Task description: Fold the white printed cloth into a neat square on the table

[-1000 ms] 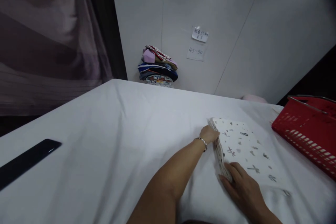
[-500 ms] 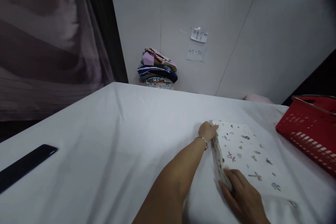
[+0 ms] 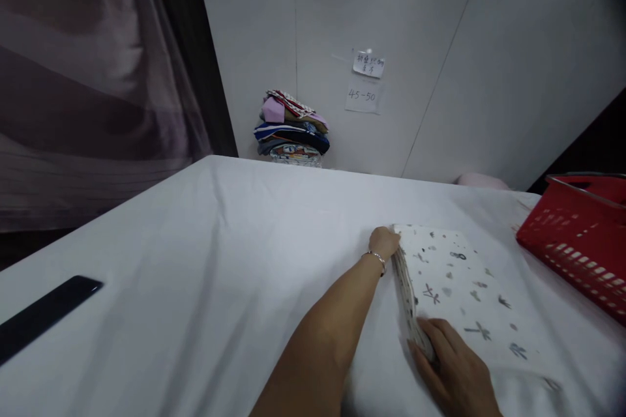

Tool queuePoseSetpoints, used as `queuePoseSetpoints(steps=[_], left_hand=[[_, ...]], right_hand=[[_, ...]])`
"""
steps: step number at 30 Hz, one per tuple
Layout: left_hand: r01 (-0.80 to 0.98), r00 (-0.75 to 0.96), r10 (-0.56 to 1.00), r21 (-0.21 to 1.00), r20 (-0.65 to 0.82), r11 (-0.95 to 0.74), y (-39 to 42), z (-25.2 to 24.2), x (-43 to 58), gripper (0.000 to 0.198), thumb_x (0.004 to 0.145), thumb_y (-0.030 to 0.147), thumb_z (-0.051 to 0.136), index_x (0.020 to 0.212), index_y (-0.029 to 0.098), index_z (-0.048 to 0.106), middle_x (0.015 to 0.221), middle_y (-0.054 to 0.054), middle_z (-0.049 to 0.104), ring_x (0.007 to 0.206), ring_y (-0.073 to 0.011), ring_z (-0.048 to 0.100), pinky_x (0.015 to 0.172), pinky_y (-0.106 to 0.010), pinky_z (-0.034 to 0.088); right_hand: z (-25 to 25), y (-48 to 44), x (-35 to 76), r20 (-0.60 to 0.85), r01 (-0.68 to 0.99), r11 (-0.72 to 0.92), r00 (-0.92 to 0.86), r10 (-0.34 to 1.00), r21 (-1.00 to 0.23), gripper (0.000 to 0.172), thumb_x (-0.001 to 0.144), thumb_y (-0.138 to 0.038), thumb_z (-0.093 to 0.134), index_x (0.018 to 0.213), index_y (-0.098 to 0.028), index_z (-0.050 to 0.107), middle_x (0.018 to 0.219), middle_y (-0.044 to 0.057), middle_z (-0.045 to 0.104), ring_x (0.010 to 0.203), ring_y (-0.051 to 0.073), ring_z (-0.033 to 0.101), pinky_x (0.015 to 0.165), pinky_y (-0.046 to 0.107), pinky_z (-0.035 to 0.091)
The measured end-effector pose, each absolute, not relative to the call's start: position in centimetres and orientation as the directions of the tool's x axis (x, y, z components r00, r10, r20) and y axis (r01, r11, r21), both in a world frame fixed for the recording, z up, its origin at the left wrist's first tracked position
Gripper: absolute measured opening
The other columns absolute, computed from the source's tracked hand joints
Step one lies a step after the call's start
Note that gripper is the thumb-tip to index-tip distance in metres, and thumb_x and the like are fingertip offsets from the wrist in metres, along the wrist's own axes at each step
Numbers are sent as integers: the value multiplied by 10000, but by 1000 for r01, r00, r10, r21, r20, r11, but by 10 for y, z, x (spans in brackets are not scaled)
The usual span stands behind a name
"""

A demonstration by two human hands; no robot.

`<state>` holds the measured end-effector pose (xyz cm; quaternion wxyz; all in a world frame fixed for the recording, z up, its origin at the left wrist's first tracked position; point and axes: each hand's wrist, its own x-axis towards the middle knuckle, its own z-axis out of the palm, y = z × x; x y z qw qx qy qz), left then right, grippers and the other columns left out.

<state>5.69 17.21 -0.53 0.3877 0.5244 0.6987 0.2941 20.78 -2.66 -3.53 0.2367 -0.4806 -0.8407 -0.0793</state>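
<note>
A folded white cloth with small dark prints (image 3: 460, 280) lies on the white-covered table (image 3: 220, 260), right of centre. My left hand (image 3: 385, 241), a bracelet on its wrist, grips the cloth's far left corner with its fingers curled under the folded edge. My right hand (image 3: 452, 365) rests on the cloth's near left corner, fingers closed over the stacked layers. Both hands hold the same left edge of the fold.
A red plastic basket (image 3: 577, 241) stands at the right edge of the table. A long black object (image 3: 46, 313) lies at the near left. A pile of folded coloured clothes (image 3: 292, 127) sits against the back wall under two paper notes (image 3: 366, 78).
The view has shifted slightly. Both hands stay on the cloth's left edge; the left hand has crept a little toward the far corner.
</note>
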Motion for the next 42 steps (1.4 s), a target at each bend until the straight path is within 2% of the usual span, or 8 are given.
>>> queuePoseSetpoints(steps=[6,15,22,24,27,29,32,42], left_hand=[[548,-130,971,802,-202,240,174,-2,58,318,734,442,565,812,167,707,839,-94,703,811,-215,645,634,-251,450],[623,-163,962,733,-219,273,177,-1,56,302,767,316,530,958,122,661,1026,-156,661,957,-238,618,717,-262,460],[675,-135,974,702,-182,224,186,8,55,531,746,258,537,1252,113,462,1290,-189,483,1106,-253,533,839,-293,436],[688,-57,984,707,-171,163,193,9,53,543,734,234,538,1266,159,464,1321,-143,469,1126,-233,520,869,-274,420],[700,74,982,711,-174,73,205,8,49,484,717,214,534,1201,201,541,1289,-76,522,1127,-198,519,880,-232,403],[709,125,975,704,-184,42,212,7,47,452,704,212,536,1153,197,580,1257,-64,555,1115,-193,526,869,-222,401],[729,154,968,684,-198,24,216,7,45,411,679,212,549,1084,193,617,1205,-66,593,1082,-196,546,830,-218,406],[808,123,952,585,-279,67,199,19,16,198,685,209,559,857,166,646,999,-106,670,909,-211,609,686,-244,432]], right_hand=[[-33,-27,206,449,840,523,-415,791,-144,330,834,-399,506,1083,-189,553,1003,84,627,790,212,643,599,286,534],[-30,-28,206,443,840,519,-411,797,-156,301,823,-386,527,1092,-250,523,990,74,630,802,227,638,609,319,549],[-10,-32,218,369,824,551,-476,798,-131,375,830,-403,522,1166,-236,524,1073,68,616,909,204,626,744,303,540],[-2,-28,242,427,863,486,-391,815,-137,387,837,-426,494,1176,-244,533,1113,74,604,962,218,611,795,336,526],[3,-16,291,472,968,157,-48,880,-195,491,830,-522,408,1153,-185,562,1166,131,575,1055,297,562,837,435,495],[2,-5,321,346,967,-59,146,927,-249,581,813,-563,388,1193,-151,538,1204,153,560,1096,328,535,854,459,476],[-5,9,348,48,908,-247,279,959,-337,677,783,-617,403,1241,-129,508,1084,161,635,950,321,617,807,451,486],[-2,37,350,-24,932,-209,211,977,-295,761,703,-666,457,1171,-75,563,1100,183,619,1001,323,586,843,422,451]])
